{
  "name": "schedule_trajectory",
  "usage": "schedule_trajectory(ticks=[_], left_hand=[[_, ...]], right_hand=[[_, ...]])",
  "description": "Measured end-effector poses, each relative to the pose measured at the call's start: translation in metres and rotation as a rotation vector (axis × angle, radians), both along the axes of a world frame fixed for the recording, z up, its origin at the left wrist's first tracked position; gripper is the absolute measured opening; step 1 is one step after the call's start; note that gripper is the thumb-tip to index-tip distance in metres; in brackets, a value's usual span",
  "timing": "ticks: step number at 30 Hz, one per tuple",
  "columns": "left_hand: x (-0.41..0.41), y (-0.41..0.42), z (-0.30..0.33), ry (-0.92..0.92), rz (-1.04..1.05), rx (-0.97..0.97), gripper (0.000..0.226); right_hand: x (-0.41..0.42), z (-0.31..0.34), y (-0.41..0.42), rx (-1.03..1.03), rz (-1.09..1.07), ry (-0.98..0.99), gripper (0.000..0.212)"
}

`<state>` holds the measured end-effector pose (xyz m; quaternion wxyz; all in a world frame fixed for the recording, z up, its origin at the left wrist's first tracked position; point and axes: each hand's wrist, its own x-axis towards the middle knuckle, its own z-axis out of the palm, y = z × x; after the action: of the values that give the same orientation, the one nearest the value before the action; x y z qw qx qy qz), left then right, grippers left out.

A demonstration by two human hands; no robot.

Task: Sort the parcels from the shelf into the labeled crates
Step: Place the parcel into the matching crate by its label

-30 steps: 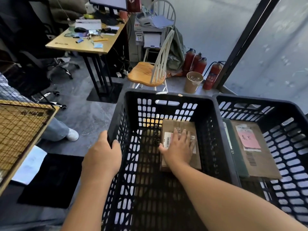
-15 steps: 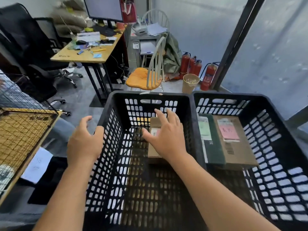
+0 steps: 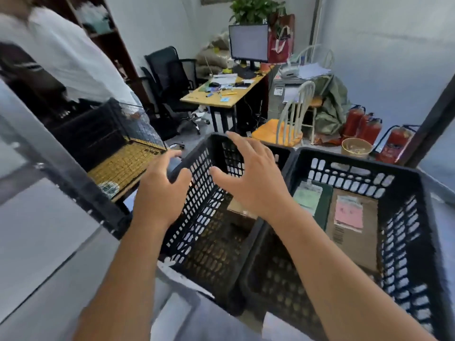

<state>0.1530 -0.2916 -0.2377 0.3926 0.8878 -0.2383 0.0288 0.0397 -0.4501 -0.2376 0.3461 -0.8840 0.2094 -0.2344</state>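
Two black slotted crates stand side by side. In the left crate (image 3: 197, 193) lies a small brown cardboard parcel (image 3: 240, 212), mostly hidden behind my right hand (image 3: 253, 180), which hovers above the crate with fingers spread and holds nothing. My left hand (image 3: 160, 190) is lifted just left of that crate's rim, fingers loosely bent, empty. The right crate (image 3: 403, 217) holds a dark green parcel (image 3: 312, 200) and a brown envelope parcel (image 3: 354, 230) with a pink label.
A wire mesh shelf with a yellow board (image 3: 128, 163) stands at the left, a person in a white shirt (image 3: 61, 57) beside it. Behind are a desk (image 3: 221, 94), office chairs, a wooden chair (image 3: 283, 131), fire extinguishers (image 3: 364, 126) and a bin (image 3: 355, 147).
My right hand lifted off the brown parcel and rose out of the left crate. My left hand came off the rim. The view swung left and up toward the shelf.
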Motion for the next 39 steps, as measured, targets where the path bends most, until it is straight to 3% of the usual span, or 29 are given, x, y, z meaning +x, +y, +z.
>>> schedule_trajectory(ticks=[6, 15, 26, 31, 39], left_hand=[[-0.092, 0.074, 0.031, 0.004, 0.181, -0.011, 0.042], [-0.195, 0.255, 0.081, -0.055, 0.541, -0.060, 0.041], [-0.329, 0.471, 0.098, -0.069, 0.825, -0.208, 0.038], [-0.322, 0.492, 0.106, -0.050, 0.813, -0.242, 0.038], [-0.242, 0.464, 0.123, -0.059, 0.824, -0.263, 0.036]], right_hand=[[-0.033, 0.034, 0.063, 0.099, 0.263, -0.024, 0.074], [-0.068, 0.064, 0.232, 0.192, 0.687, -0.060, 0.066], [-0.142, 0.065, 0.461, 0.279, 0.900, -0.093, 0.061], [-0.139, 0.077, 0.475, 0.308, 0.837, -0.116, 0.052], [-0.070, 0.099, 0.431, 0.353, 0.721, -0.207, 0.048]])
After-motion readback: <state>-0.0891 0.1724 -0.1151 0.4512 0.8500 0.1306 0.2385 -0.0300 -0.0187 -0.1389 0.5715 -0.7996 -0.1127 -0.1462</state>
